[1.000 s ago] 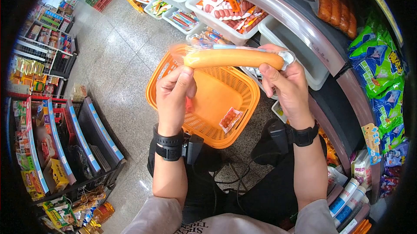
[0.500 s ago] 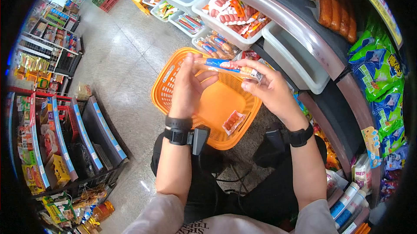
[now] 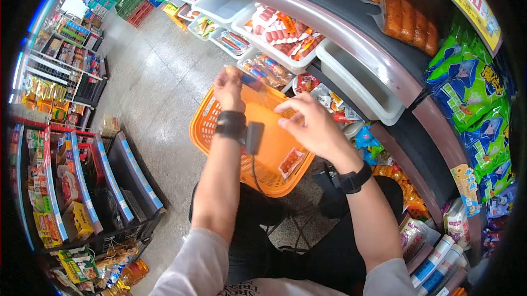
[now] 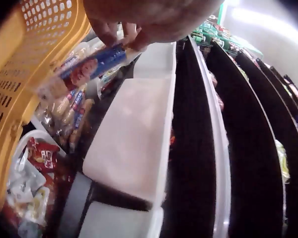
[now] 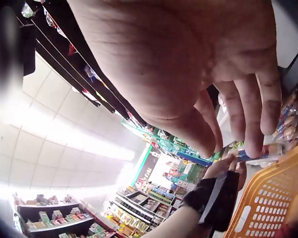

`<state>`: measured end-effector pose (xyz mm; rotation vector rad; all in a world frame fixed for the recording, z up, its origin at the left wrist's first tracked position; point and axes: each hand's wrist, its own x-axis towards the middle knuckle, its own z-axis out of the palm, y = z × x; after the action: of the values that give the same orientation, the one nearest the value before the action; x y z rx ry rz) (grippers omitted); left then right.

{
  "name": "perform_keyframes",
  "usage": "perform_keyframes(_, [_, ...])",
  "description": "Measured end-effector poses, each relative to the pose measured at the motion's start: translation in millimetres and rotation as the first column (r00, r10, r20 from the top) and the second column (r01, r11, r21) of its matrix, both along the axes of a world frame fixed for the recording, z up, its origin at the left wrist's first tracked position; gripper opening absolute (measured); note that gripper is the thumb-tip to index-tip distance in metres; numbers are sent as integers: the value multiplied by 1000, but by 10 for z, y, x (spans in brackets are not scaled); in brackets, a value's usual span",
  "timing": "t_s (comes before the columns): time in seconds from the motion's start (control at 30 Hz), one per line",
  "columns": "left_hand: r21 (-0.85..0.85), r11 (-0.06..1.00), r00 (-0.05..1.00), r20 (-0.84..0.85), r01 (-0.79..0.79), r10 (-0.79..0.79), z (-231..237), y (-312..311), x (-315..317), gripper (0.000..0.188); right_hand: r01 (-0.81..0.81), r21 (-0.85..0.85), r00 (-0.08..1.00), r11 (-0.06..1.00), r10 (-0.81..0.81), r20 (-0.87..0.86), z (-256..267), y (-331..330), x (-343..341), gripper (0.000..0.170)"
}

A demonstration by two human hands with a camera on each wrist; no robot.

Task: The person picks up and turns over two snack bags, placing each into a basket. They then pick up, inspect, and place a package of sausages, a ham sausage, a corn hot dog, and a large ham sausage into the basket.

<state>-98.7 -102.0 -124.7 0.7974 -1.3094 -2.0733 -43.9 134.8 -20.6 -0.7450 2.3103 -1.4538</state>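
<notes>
My left hand (image 3: pixel 228 88) pinches one end of a wrapped sausage (image 4: pixel 84 72) with a blue printed label, over the far side of the orange basket (image 3: pixel 274 128). In the left wrist view the sausage slants down from the fingertips, past the basket's wall. My right hand (image 3: pixel 310 123) hangs over the basket's right side with nothing in it, fingers spread and loosely bent, apart from the sausage. Inside the basket lies a small flat packet of reddish-brown food (image 3: pixel 291 162).
White bins line the shelf ahead and right; one has packed sausages (image 3: pixel 282 32), a lower one similar wrapped sausages (image 3: pixel 269 70). Green bags (image 3: pixel 466 98) hang at the right. A divided snack rack (image 3: pixel 82 180) stands left on the stone floor (image 3: pixel 159 76).
Both hands gripped the sausage's two ends a second ago, and it was then turned to show its blue label. The right hand has let go and drawn back; the left has carried it left.
</notes>
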Motion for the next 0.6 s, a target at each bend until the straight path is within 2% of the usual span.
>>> perform_keyframes(0.07, [51,998,998,56,35,-38,-25,-52,-224,18,28,1,999,1000,-28,17,53,3,20,19])
perform_keyframes(0.13, [66,996,996,62,58,-62,-128,-123,-437,22,-7,2,999,1000,7,-45,52,19,25,18])
perform_keyframes(0.17, [146,988,995,85,41,-54,-199,-162,-549,25,-15,-19,996,1000,14,-86,20,28,28,16])
perform_keyframes(0.2, [225,974,993,108,17,-42,-303,-217,-650,28,-15,-16,997,1000,14,-82,2,24,28,16])
perform_keyframes(0.23, [231,972,992,112,37,-64,-386,-255,-736,37,-27,-16,998,999,26,-50,-3,12,20,16])
perform_keyframes(0.27, [233,972,992,111,34,-62,-494,-253,-792,37,-40,-18,999,999,39,-20,-5,10,11,16])
perform_keyframes(0.33, [71,984,972,159,162,-171,-649,-211,-896,45,-62,-31,998,998,62,-24,-10,4,-20,15])
perform_keyframes(0.37, [14,989,966,212,147,-146,-718,-204,-957,52,-63,-38,997,997,61,-38,-27,-2,-27,15])
perform_keyframes(0.47, [58,995,962,255,85,-97,-827,-191,-996,55,-68,-36,998,997,67,-19,-71,-23,-54,13])
perform_keyframes(0.53, [4,998,964,258,68,-67,-902,-188,-909,48,-56,-28,998,998,57,25,-56,-22,-90,13])
perform_keyframes(0.57, [-385,923,964,253,27,78,-983,-223,-796,38,-52,-34,998,998,53,23,-79,-26,-113,13])
perform_keyframes(0.6, [-714,700,959,191,-10,208,-1105,-261,-679,30,-52,-9,999,999,52,3,-128,-32,-134,13])
